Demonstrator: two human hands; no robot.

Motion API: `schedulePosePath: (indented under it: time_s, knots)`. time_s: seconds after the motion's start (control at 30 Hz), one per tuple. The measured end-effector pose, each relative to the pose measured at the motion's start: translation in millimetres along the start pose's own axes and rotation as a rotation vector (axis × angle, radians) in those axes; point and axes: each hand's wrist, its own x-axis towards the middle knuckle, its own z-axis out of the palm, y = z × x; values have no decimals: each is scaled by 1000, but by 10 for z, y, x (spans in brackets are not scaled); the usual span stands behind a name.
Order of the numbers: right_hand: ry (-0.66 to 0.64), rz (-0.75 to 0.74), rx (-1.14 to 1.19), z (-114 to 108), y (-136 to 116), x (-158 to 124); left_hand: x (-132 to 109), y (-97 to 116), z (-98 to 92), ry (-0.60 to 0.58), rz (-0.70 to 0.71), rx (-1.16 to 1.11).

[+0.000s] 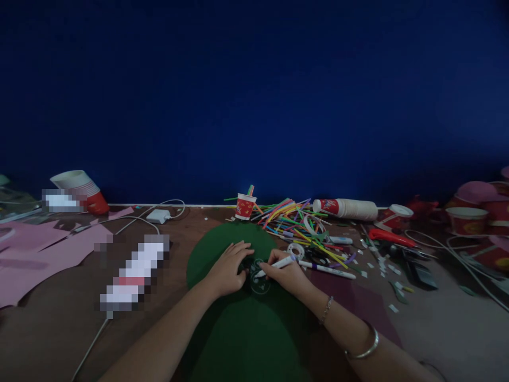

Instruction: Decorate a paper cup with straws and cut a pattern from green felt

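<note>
A large dark green sheet (246, 339) lies on the brown table in front of me. My left hand (227, 268) rests on it with fingers stretched out flat, pressing down beside a small round dark object (260, 278) marked with pale lines. My right hand (287, 274) is closed around a white marker (274, 264), its tip touching that round object. A bracelet and a bangle are on my right wrist.
A heap of coloured straws (296, 217), a red paper cup (245, 206), a lying stack of cups (345, 208), tape rolls (296, 249), another marker (328, 270) and a red cutter (387, 237) lie behind and right. Pink paper (43, 249), a charger (158, 216) and cables sit left.
</note>
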Motion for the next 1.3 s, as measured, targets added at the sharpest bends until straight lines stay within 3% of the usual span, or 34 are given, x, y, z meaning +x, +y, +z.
schedulePosePath:
  time_s: [1.3]
  knots:
    - [-10,-8,1,-9,-13,11,3,-11,0,-11,-5,12]
